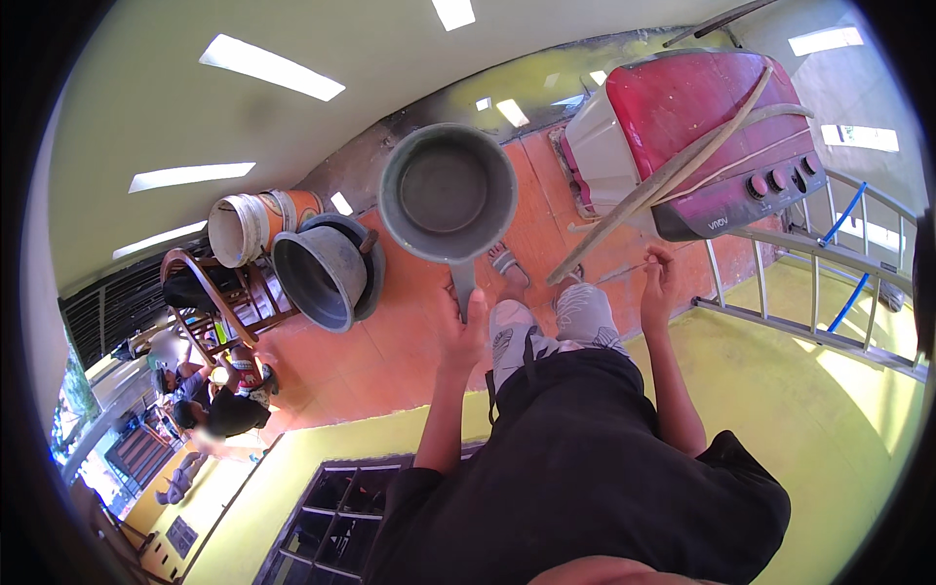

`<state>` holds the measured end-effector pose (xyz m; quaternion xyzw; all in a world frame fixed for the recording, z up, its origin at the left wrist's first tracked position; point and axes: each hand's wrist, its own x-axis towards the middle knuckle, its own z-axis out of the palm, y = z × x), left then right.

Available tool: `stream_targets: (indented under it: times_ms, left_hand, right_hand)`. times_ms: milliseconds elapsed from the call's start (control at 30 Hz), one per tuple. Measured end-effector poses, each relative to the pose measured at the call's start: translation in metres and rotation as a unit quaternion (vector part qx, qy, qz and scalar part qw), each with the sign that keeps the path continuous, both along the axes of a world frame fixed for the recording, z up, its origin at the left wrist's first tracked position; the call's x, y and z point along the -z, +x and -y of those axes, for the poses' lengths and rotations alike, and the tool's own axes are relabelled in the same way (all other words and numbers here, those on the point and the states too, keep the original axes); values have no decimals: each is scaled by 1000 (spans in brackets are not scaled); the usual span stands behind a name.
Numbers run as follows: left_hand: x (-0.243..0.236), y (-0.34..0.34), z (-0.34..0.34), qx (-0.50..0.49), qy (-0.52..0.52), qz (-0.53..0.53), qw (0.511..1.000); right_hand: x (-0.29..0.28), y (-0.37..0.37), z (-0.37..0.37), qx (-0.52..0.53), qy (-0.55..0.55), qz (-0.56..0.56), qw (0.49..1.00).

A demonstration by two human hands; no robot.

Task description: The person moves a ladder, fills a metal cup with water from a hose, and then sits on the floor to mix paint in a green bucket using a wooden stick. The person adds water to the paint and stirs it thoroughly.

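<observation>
From where I stand, the person's left hand [464,327] has its grip clamped on the handle of a grey, round, plastic-looking dipper [447,185], which is held up over the orange tiled floor [395,366] with its wide mouth facing up and its straight handle pointing back toward the body. The right hand [660,281] is raised on the other side, well apart from the dipper, its fingers loosely bent; I cannot tell whether its fingertips are together or apart. Between the two hands, a pair of sandalled feet [506,263] stands on the tiles. Toward the floor's left end, near its far edge, two grey round basins [322,280] sit tipped, one behind the other, beside an orange-and-white cylindrical bucket [283,212]. A brown wooden chair [237,317] is just beside them, and other people [237,414] are farther off past that end. By the floor's right end stands a boxy red-and-white machine with dark round knobs [704,122]; a long, pale brown wooden stick [663,182] slants across it, its lower end near the feet. A silver metal ladder with blue straps [770,327] is beside the machine, toward the floor's near right corner, in front of a yellow wall [780,409].
</observation>
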<state>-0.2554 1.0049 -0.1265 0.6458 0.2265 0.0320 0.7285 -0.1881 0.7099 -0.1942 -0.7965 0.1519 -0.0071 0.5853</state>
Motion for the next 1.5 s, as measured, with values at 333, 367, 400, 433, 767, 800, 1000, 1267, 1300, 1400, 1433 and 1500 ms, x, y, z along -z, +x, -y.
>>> stream_targets:
  times_ms: [333,367,400,433,767,800,1000,1267,1300,1400,1433,1500]
  left_hand:
    - [-1,92,-69,33,41,-16,998]
    - [-1,108,-68,45,38,-8,998]
    - [2,127,-65,54,34,4,998]
    - [5,145,-63,62,32,17,997]
    - [43,309,-37,175,27,-13,984]
    - [47,320,-28,180,3,-21,983]
    - [71,388,38,253,-78,-41,963]
    - [81,409,121,383,-164,-9,909]
    - [78,405,127,383,-157,-7,910]
    - [68,378,138,373,-148,9,916]
    - [65,367,141,364,-120,11,924]
    - [61,341,143,343,-73,28,936]
  right_hand:
    - [11,51,-27,178,-310,140,923]
    - [21,56,-19,248,-353,138,892]
    - [34,67,-7,334,-377,124,855]
    - [46,81,8,416,-396,109,812]
    - [94,124,61,553,43,63,830]
    - [97,126,63,557,17,67,827]
    - [112,125,64,596,-17,-5,803]
    - [121,107,80,564,-25,-87,821]
    - [118,105,81,547,-17,-91,832]
    - [105,84,89,444,6,-122,888]
    - [102,74,97,391,8,-104,915]
    - [106,53,118,305,18,-69,950]
